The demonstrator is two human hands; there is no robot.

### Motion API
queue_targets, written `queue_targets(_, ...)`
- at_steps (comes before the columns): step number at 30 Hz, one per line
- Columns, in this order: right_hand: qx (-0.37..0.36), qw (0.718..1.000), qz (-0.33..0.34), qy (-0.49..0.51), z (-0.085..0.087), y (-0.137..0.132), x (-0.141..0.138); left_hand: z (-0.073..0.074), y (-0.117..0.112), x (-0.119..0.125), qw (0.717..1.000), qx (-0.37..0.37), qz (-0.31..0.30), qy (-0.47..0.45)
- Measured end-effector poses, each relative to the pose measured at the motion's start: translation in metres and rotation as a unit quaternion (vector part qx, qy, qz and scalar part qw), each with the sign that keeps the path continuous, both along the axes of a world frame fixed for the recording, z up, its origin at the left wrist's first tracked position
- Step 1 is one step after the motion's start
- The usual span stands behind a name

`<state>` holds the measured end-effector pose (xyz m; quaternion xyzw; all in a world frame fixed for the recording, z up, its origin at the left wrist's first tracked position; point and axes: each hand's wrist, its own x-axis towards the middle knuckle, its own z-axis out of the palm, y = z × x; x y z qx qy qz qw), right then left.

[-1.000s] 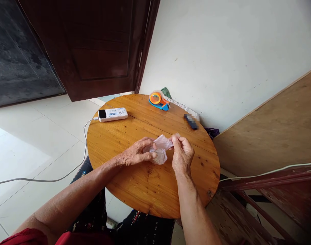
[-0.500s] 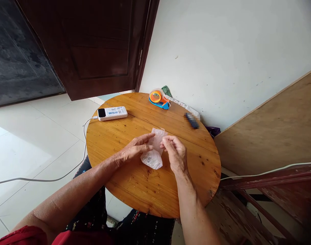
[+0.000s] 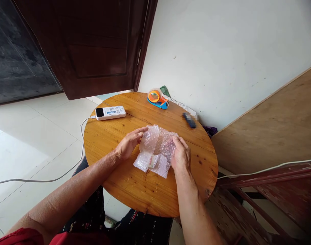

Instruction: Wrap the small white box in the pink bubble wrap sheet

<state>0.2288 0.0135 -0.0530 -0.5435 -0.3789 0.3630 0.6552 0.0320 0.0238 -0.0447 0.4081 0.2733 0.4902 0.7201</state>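
A sheet of clear, pinkish bubble wrap (image 3: 167,137) lies spread on the round wooden table, its lower part folded up. Within the fold sits a small flat item (image 3: 152,161) with a pale, printed surface; I cannot make out what it is. My left hand (image 3: 130,143) has the wrap's upper left edge between thumb and fingers. On the opposite side, my right hand (image 3: 180,153) pinches the right edge, some fingers hidden beneath the plastic.
An orange and blue tape dispenser (image 3: 157,98) stands at the table's (image 3: 135,190) far edge. A white device (image 3: 110,113) with a dark screen and a cable (image 3: 82,136) is at the left. Far right lies a dark blurred object (image 3: 189,120), near a printed strip (image 3: 180,103) by the wall.
The bubble wrap has gone from a narrow folded bundle to a wider sheet, showing the item inside. My hands have moved apart to its two sides.
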Motion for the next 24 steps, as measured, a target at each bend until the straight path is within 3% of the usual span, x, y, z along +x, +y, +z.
queue_targets(6, -0.022, 0.999, 0.003, 0.028, 0.001, 0.002, 0.001, -0.002, 0.001, 0.001, 0.999, 0.033, 0.026, 0.034)
queue_targets(11, -0.111, 0.989, 0.077, -0.052, 0.005, -0.001, 0.006, -0.01, 0.004, 0.0, 0.985, 0.053, 0.064, 0.151)
queue_targets(13, -0.12, 0.985, 0.095, -0.083, 0.006, -0.002, 0.005, -0.01, 0.004, -0.002, 0.964, 0.086, 0.11, 0.226)
queue_targets(16, -0.092, 0.983, 0.127, -0.099, 0.007, -0.004, 0.001, -0.007, 0.001, -0.005, 0.911, 0.154, 0.166, 0.344)
queue_targets(20, -0.067, 0.981, 0.181, -0.024, 0.01, -0.006, -0.006, -0.003, -0.002, -0.003, 0.888, 0.19, 0.158, 0.388)
queue_targets(24, -0.06, 0.979, 0.189, 0.048, 0.013, -0.008, -0.007, -0.008, -0.001, -0.001, 0.865, 0.212, 0.155, 0.428)
